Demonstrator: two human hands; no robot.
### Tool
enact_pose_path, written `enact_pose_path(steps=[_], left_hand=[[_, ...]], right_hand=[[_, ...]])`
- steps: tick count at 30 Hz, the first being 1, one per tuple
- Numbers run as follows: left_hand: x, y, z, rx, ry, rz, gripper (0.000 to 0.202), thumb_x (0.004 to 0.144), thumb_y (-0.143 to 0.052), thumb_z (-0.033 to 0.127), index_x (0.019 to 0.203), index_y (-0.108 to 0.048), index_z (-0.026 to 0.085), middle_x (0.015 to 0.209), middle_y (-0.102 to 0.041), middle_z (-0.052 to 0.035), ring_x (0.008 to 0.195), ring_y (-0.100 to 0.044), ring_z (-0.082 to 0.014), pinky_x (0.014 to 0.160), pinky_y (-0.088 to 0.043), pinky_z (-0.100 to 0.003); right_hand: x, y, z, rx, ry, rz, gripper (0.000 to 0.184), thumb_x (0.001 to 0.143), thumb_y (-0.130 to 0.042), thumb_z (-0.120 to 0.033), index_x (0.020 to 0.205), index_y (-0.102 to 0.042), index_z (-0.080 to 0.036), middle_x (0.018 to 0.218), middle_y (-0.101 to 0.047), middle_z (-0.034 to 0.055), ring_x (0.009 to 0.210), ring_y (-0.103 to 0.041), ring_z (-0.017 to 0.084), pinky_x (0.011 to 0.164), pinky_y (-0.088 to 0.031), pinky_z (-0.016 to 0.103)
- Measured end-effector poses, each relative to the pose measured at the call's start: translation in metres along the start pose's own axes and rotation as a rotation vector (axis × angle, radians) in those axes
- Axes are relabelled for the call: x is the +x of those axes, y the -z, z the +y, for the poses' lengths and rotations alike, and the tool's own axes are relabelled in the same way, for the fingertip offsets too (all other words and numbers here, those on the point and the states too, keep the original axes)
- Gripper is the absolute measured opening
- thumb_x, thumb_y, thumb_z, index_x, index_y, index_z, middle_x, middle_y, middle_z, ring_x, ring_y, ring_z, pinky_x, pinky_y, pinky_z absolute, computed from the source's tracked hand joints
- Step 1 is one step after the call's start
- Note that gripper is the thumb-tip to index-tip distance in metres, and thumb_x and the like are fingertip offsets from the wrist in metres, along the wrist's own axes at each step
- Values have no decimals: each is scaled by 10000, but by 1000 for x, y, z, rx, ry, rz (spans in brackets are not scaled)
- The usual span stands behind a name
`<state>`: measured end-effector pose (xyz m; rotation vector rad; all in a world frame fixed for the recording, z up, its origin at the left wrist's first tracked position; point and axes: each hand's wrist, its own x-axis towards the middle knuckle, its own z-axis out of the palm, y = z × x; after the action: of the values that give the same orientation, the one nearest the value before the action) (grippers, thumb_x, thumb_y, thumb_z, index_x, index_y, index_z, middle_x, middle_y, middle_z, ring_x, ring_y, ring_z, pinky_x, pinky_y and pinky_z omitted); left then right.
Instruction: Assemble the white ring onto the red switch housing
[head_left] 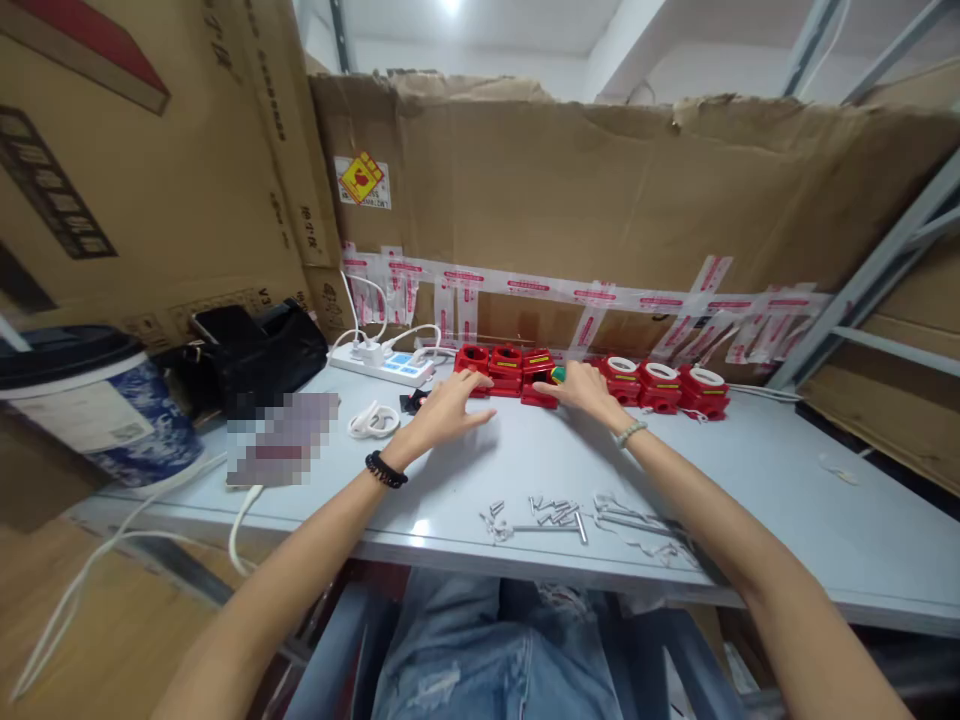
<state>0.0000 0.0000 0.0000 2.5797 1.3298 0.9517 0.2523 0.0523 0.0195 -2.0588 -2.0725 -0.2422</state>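
Along the back of the table stands a row of red housings with round openings [506, 368]. My left hand [448, 405] is over the table at the row's left end, its thumb and fingers apart and nothing visible in them. Farther right, my right hand [589, 390] has its fingers curled round a small green-and-yellow piece [559, 374], mostly hidden, beside a tilted red housing [537, 366]. To the right of that hand, several red housings carry white rings [661, 371]. A small black item [412, 402] lies by my left wrist.
Near the front edge lie loose screws [555, 513], a T-handled hex key [551, 528] and metal rods with white scraps [637, 520]. A power strip [384, 364], a coiled white cable [373, 421], a black bag [274, 350] and a bucket [105, 405] stand left. Cardboard [525, 190] walls the back.
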Motion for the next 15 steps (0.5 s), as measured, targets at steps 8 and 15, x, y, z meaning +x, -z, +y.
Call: enact_pose_path(steps=[8,15], left_hand=[[-3,1,0,39,15,-41,351,807,-622,352,1108,-537,194,1135,-594,-87,1056,-559,-261,909,-436,-423],[-5,-4,7,24,-50,-55,304,820,-612,341,1079,-538,200,1086,-607,-73,1063,-549,-248,908,-436,-411]], right_hand=[[-2,-2,-3,9,186,-106,312,824,-527,-472,936,-642,-205,948,-712,111,869,-657,255,621,-385,278],[-29,9,10,-54,340,-155,200,796,-537,-296,929,-650,-197,920,-699,115,839,-643,249,585,-327,271]])
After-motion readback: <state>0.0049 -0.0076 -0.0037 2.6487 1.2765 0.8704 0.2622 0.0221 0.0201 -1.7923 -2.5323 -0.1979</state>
